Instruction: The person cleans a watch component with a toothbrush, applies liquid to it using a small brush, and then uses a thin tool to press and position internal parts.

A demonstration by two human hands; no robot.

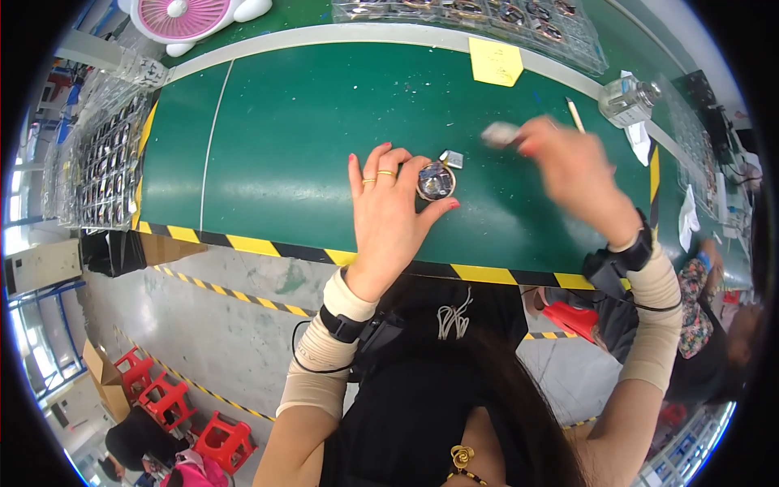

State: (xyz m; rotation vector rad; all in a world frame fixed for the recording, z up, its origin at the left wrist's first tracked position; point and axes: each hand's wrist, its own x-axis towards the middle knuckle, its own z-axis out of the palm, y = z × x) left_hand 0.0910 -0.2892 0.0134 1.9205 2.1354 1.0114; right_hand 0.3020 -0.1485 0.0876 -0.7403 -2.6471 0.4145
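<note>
Coppery round coil [436, 181] | pinched in left hand [389, 213] | right hand [572, 166] blurred, grip unclear

A yellow note [496, 62] lies on the green mat [284, 138], at its far edge. Clear blister trays [475, 16] lie beyond the mat, more trays [101, 162] left of it.

Small round coil part [436, 181]: coppery wire winding, glossy metallic sheen, pinched in left hand [392, 213]. Small silvery square piece [452, 159] beside it: shiny, foil-like. Pale wad [500, 133] in right hand [574, 172]: blurred, material unclear. Green bench mat [308, 138]: smooth, matt. Yellow paper note [496, 62]: matt. Clear plastic trays [487, 16]: glossy. Beige forearm sleeves [324, 357]: ribbed knit cloth.
</note>
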